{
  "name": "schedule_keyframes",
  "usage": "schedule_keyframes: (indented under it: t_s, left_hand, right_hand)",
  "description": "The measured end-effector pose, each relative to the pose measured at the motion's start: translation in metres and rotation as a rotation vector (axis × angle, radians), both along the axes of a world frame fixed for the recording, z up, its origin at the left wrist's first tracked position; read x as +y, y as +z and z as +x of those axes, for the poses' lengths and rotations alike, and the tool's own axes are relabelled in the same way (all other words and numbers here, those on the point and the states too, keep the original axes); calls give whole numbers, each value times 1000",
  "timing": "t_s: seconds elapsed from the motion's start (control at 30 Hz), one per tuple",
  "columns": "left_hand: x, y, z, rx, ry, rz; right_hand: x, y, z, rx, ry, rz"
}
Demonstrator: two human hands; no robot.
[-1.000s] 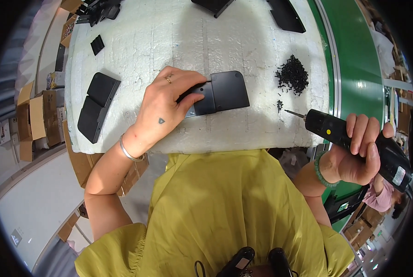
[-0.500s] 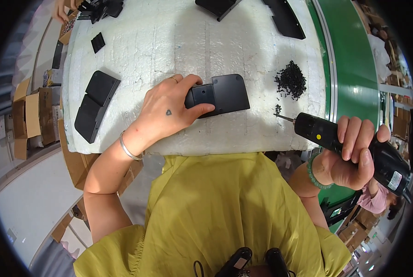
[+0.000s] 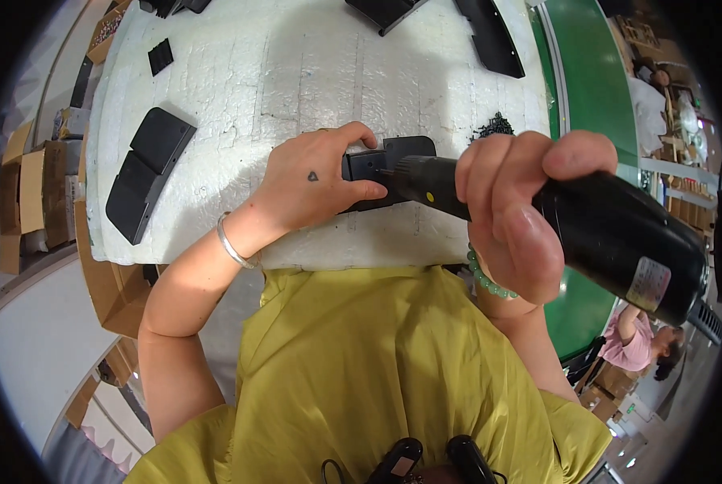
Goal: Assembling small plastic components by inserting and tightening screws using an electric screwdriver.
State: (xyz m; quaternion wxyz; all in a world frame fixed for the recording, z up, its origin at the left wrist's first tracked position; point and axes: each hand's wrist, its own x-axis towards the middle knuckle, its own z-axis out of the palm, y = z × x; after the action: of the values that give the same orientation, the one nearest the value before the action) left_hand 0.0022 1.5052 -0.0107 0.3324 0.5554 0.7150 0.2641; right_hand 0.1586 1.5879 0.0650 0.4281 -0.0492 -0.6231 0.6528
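Note:
My left hand (image 3: 316, 181) grips a flat black plastic part (image 3: 393, 153) lying on the white foam-covered table (image 3: 296, 73). My right hand (image 3: 514, 210) is wrapped around a black electric screwdriver (image 3: 587, 226), held close to the camera. Its tip rests on the black part right beside my left thumb. A small pile of black screws (image 3: 494, 125) lies just beyond the tool, partly hidden by my right fingers.
Two joined black parts (image 3: 147, 169) lie at the table's left edge. More black parts (image 3: 490, 36) sit at the far edge, and a small black square (image 3: 161, 56) far left. A green conveyor belt (image 3: 591, 97) runs along the right. Cardboard boxes (image 3: 22, 194) stand left; another person (image 3: 639, 343) sits lower right.
My right hand has swung the screwdriver up and left from the table's right edge onto the black part. My left hand keeps hold of the part.

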Motion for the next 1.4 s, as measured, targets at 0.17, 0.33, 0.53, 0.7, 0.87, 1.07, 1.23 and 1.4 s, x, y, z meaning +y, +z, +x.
schedule_keyframes:
  t_s: [0.17, 0.33, 0.53, 0.7, 0.87, 1.07, 1.23, 1.4]
  left_hand:
    - [2, 2, 2, -30, -3, 32]
    - [1, 6, 1, -15, -11, -31]
    - [1, 1, 1, -16, 6, -12]
    - [0, -3, 0, -41, 5, 18]
    - [0, -7, 2, -51, 11, 58]
    - [2, -9, 2, -42, -10, 118]
    - [-1, 3, 2, -20, -1, 109]
    - [-1, 6, 13, -26, -37, 109]
  right_hand:
    - [-1, 8, -9, -120, -51, 29]
    - [-2, 4, -19, -168, -51, 23]
    - [-1, 4, -28, -228, 26, 97]
    - [0, -1, -31, -239, 77, 211]
    - [-1, -1, -31, -254, 80, 227]
    - [0, 1, -27, -284, 67, 282]
    - [27, 18, 12, -204, -61, 154]
    - [45, 15, 60, -64, -329, 39]
